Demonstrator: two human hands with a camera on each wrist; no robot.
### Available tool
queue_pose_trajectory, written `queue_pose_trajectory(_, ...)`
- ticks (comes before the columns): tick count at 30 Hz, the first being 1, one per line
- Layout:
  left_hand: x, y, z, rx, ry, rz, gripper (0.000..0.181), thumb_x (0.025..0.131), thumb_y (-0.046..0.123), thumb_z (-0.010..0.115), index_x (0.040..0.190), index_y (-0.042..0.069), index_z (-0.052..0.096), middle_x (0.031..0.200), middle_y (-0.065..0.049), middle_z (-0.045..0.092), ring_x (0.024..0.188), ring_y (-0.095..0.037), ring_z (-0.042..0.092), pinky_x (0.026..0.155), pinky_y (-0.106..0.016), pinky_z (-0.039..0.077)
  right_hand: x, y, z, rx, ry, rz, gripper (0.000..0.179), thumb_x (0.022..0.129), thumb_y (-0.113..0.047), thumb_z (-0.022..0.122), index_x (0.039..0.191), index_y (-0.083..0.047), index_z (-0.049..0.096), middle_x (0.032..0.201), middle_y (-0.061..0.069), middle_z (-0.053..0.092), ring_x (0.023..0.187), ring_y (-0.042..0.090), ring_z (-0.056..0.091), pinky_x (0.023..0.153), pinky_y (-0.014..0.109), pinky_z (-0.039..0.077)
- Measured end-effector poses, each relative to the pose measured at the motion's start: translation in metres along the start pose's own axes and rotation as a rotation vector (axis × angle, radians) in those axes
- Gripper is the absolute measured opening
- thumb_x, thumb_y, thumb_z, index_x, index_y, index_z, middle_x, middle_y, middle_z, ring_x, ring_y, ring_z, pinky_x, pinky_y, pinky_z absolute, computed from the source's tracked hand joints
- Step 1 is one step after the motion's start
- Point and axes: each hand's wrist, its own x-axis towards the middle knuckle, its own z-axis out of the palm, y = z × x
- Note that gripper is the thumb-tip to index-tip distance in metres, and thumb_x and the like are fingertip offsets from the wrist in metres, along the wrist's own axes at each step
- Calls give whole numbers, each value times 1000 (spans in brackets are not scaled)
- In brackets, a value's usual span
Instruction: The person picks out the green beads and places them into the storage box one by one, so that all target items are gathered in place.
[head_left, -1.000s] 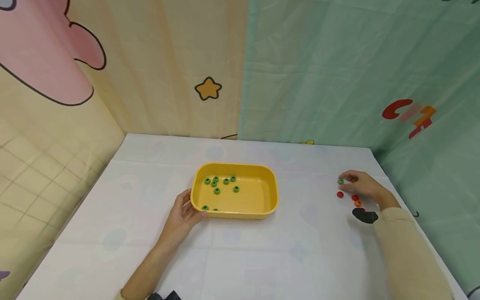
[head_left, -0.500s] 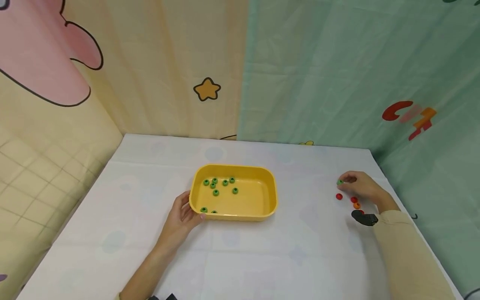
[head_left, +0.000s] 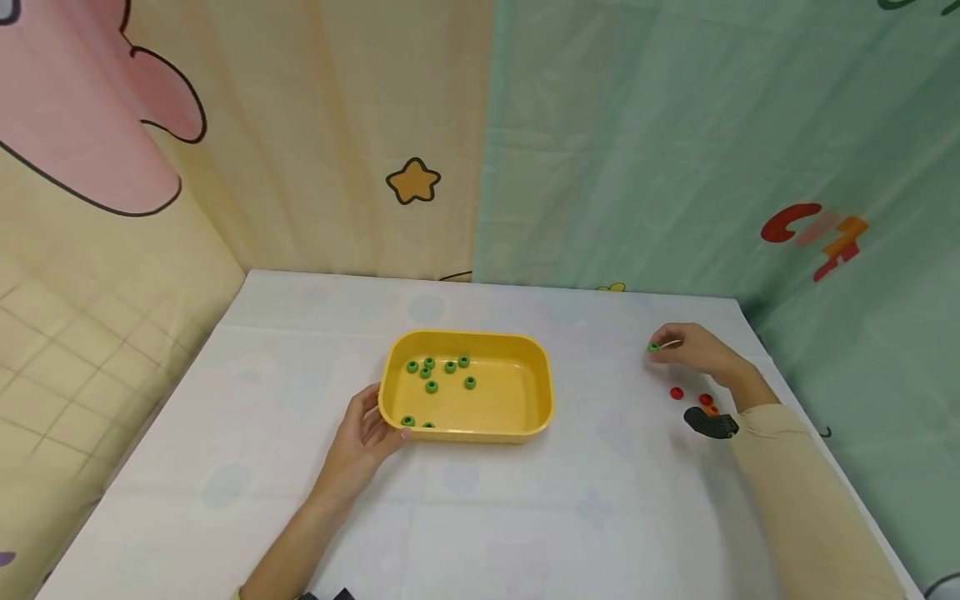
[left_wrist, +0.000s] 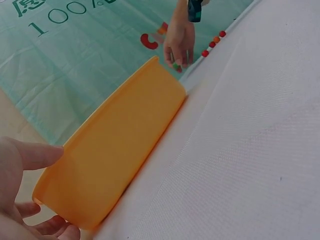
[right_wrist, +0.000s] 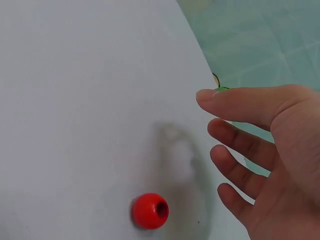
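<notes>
My left hand grips the left end of a yellow tray, its thumb at the rim in the left wrist view. Several green beads lie inside the tray, mostly toward its left side. Over the right part of the table, my right hand pinches one green bead between thumb and fingers. In the right wrist view the thumb hides most of that bead. Below the hand, a red bead with a dark hole rests on the cloth. Another red bead and an orange bead sit close together.
A white cloth covers the table. Patterned curtains stand behind it and along both sides. A black strap is on my right wrist and partly blocks the beads near it.
My right hand has lifted the green bead from beside the red ones and moved it left and toward the back. The left hand keeps its hold on the tray.
</notes>
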Motion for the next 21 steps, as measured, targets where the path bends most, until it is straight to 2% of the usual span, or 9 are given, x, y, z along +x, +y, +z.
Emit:
queue_pose_trajectory(9,0,-2,1,3,-3,4,80,95,11,77,158,11,27,163,-13,26,149,-32,32,112,-29,37,8,-19,8,35,-60,-84,24,97,-16,73,114,0,64,124,18,61,116,37,56,95,47,47)
queue_pose_trajectory(17,-1,-1,1,13,3,9,81,95,10,77,158,11,27,162,-14,26,150,-32,31,113,-29,36,21,-41,19,66,-90,-110,22,96,-13,75,113,-1,65,122,16,63,113,34,58,94,45,46)
queue_pose_trajectory(21,-1,0,0,11,9,6,80,95,9,76,158,11,27,163,-13,26,150,-31,31,113,-28,36,30,-54,26,25,-116,-141,23,95,-15,76,112,-4,66,120,13,64,109,31,59,94,44,47)
